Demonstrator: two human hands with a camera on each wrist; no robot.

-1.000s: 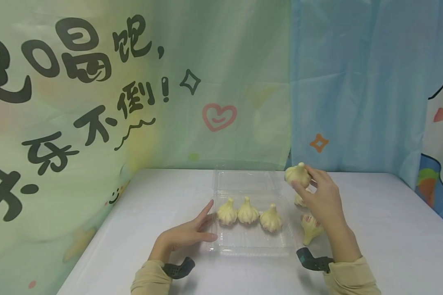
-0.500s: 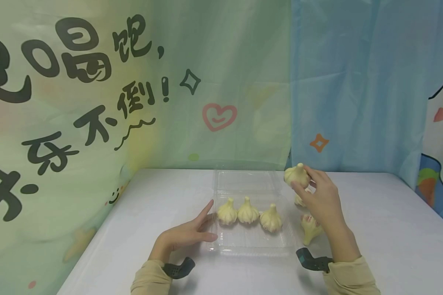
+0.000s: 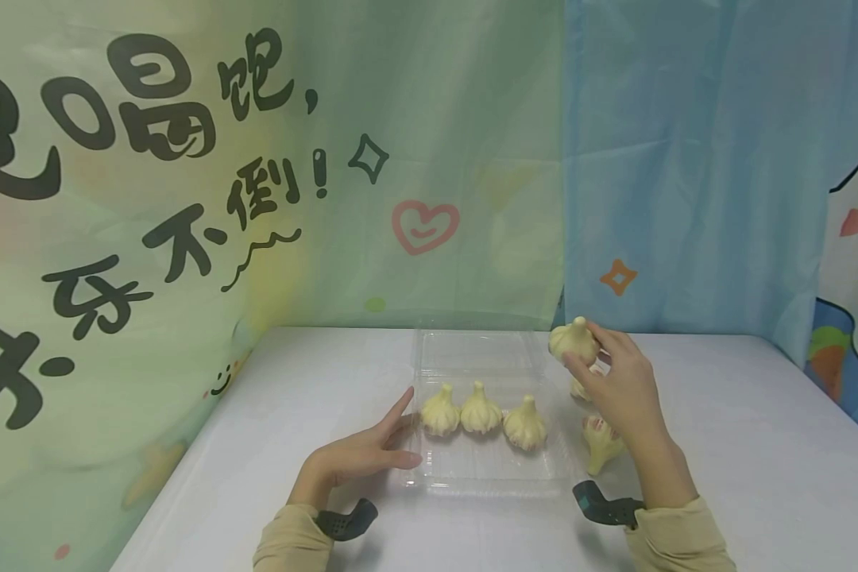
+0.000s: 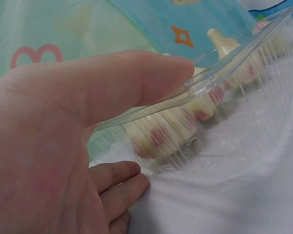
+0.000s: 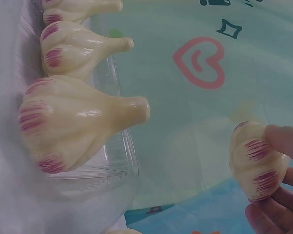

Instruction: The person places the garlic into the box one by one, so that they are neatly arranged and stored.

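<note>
In the head view my right hand (image 3: 625,389) pinches a pale garlic bulb (image 3: 574,342) between thumb and fingers, raised at the container's far right with its stem up. The right wrist view shows purple streaks on this held garlic bulb (image 5: 259,163). My left hand (image 3: 361,457) touches the left edge of a clear plastic container (image 3: 486,469). In the left wrist view its thumb lies along the container's rim (image 4: 205,83), with other fingers low beside the wall. Three garlic bulbs stand in a row inside, including the left bulb (image 3: 440,411), middle bulb (image 3: 481,409) and right bulb (image 3: 525,425).
To the container's right, one garlic bulb (image 3: 602,445) lies stem toward me, beside my right forearm. Another garlic bulb (image 3: 581,388) is partly hidden behind my right hand. The container's clear lid (image 3: 479,349) lies folded back. A printed curtain (image 3: 429,159) hangs behind the white table (image 3: 758,445).
My right hand and the garlic bulb in it have shifted very slightly left and down. The left hand, the container and the other bulbs have stayed put.
</note>
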